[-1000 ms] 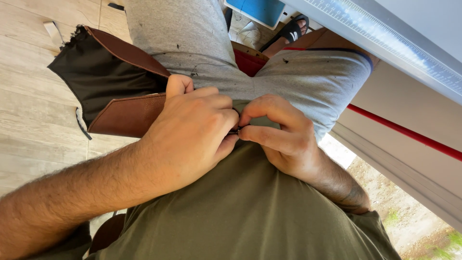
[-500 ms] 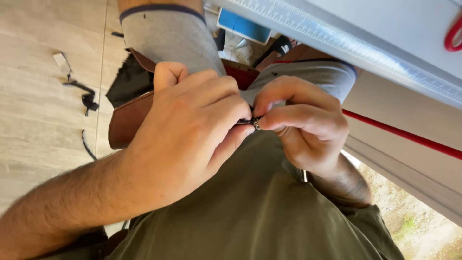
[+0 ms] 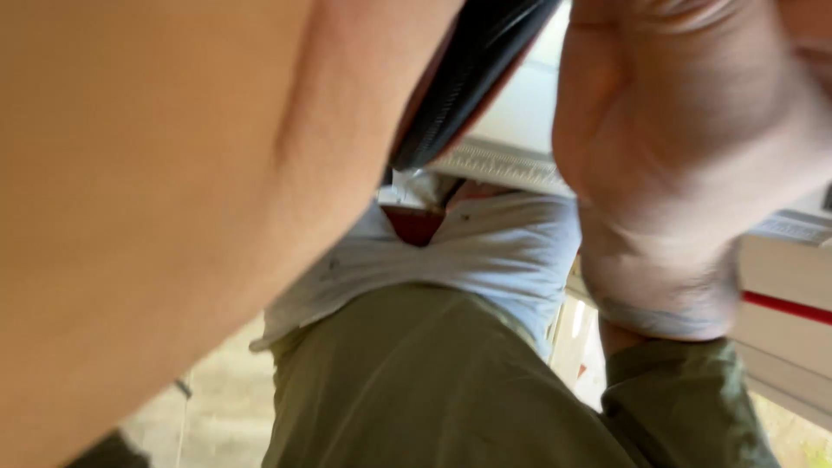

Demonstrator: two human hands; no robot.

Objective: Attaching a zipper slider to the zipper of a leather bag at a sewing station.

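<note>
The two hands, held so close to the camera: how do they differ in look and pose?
The left hand fills the whole left side as a smooth, blurred tan surface, while the right hand takes up less of the view and looks paler. The left hand lies against a dark strap-like thing; the right hand stays apart from it. Both are too close and blurred to tell their grip.

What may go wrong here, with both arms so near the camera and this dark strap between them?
1. The left arm fills most of the view, so the person probably cannot see much below it.
2. The dark strap runs close past the lens; whether a hand grips it cannot be told, so it may slip or snag.
3. The right hand is blurred and very near, and might knock the camera.
</note>
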